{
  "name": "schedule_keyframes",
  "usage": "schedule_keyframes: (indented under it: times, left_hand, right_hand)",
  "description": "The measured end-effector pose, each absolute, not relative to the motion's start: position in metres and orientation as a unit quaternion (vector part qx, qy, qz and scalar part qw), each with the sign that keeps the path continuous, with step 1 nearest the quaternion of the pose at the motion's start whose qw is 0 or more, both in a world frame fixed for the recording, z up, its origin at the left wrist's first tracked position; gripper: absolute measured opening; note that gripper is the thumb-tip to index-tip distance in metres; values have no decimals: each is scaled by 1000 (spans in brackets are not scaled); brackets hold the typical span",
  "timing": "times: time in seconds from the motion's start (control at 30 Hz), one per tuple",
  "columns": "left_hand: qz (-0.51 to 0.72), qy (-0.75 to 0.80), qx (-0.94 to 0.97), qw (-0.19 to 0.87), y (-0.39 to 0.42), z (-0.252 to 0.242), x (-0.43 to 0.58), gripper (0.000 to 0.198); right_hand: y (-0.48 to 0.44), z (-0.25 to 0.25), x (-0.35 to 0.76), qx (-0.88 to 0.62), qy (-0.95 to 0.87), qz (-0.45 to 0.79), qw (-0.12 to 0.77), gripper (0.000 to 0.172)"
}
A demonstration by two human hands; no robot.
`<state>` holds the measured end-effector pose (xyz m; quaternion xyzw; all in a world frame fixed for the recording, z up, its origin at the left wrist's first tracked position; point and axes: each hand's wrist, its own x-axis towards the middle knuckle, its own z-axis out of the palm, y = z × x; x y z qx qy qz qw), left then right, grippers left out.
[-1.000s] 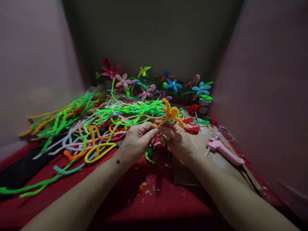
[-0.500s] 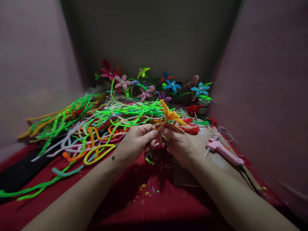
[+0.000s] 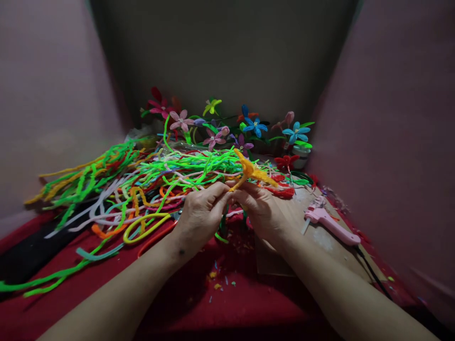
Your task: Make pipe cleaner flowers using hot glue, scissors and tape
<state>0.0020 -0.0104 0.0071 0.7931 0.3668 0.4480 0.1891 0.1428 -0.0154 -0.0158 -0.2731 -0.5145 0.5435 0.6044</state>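
Note:
Between my hands is an orange-yellow pipe cleaner flower (image 3: 249,169), its petals spread up and to the right. My left hand (image 3: 205,208) pinches a petal end at the flower's lower left. Close against it, my right hand (image 3: 261,208) has its fingers closed under the flower; the exact grip point is hidden. Scissors (image 3: 151,226) with one yellow and one red handle lie just left of my left hand, partly under the wrist. Behind the hands spreads a heap of loose pipe cleaners (image 3: 199,168), mostly bright green.
Finished pipe cleaner flowers (image 3: 255,126) stand along the back. At the right, a pink glue gun (image 3: 332,226) with a black cord rests on a cardboard sheet (image 3: 320,251). A red pipe cleaner flower (image 3: 286,162) is near a white jar (image 3: 302,156). Scraps dot the red cloth (image 3: 241,303).
My left hand has shifted right and turned, uncovering more of the scissors. The flower has tilted slightly, and its petals look more spread to the right.

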Motion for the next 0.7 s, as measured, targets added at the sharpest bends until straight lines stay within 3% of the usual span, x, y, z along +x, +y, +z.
schedule_keyframes:
  times: [0.27,0.47,0.6,0.7]
  left_hand:
    - [423,365,641,527,-14,19,5,20]
    - [374,311,527,697,-8,13,2,17]
    - [341,254,480,767,-5,9,1,15]
    - [339,264,516,741,-5,10,2,14]
  right_hand:
    - [-14,-13,147,-284,-500,567,590,22]
    - [-13,-17,148,-278,-465,609,579,22]
    - [-13,-18,148,-280,-440,622,584,22]
    - [-13,-18,148,-279,-445,615,588,19]
